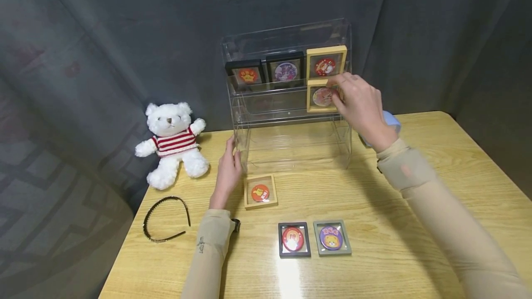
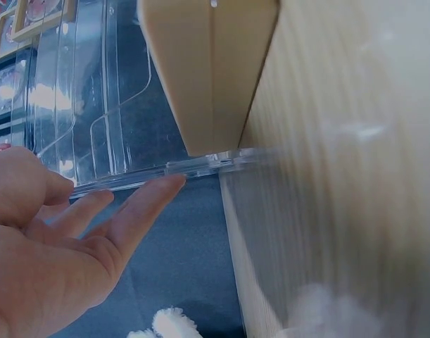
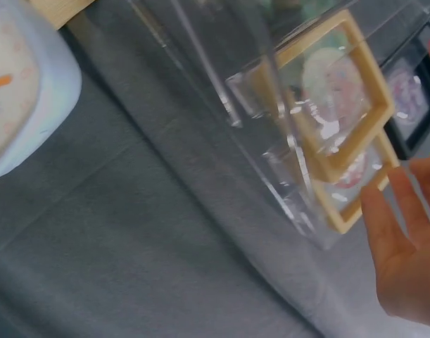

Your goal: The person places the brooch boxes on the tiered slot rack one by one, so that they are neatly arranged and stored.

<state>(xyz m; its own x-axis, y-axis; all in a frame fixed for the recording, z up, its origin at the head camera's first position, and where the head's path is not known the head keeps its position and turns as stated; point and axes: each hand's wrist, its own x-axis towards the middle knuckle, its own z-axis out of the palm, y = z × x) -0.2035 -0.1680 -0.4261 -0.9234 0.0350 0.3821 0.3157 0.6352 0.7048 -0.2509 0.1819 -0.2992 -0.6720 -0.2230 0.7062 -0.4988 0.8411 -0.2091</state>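
While touching the left side of a clear display rack [image 1: 274, 119] with the left hand [image 1: 227, 172], fingers stretched out and slightly apart, reaches with the right hand [image 1: 360, 105] to a tan frame [image 1: 321, 97] on the rack's lower tier. Placed right at the right fingertips, with index near the top edge and thumb across the front; impossible to tell whether clamped on it. Likely light and stiff, with a smooth, slippery window easily scratched; best gripped by opposite outer edges, clear of the front. Just above the right fingers, a matching upper frame [image 1: 326, 65]; farther left of them, a black-framed purple badge [image 1: 286, 71] and a black-framed star badge [image 1: 247, 75]. Just right of the left fingers, flat on the table [image 1: 453, 146], a thumbs-up frame [image 1: 260, 192]; nearer than those fingers, a dark frame [image 1: 293, 239] and a grey-green frame [image 1: 331, 238]. Left of the left fingers, a white bear [image 1: 172, 144] in stripes; nearer, a black headband [image 1: 145, 225]. Right of the right fingers, partly hidden, a pale blue clock [image 1: 391, 120]. Marked with lettering: thumbs-up frame, grey-green frame and left sleeve [image 1: 208, 248], all unreadable here; no brand legible.
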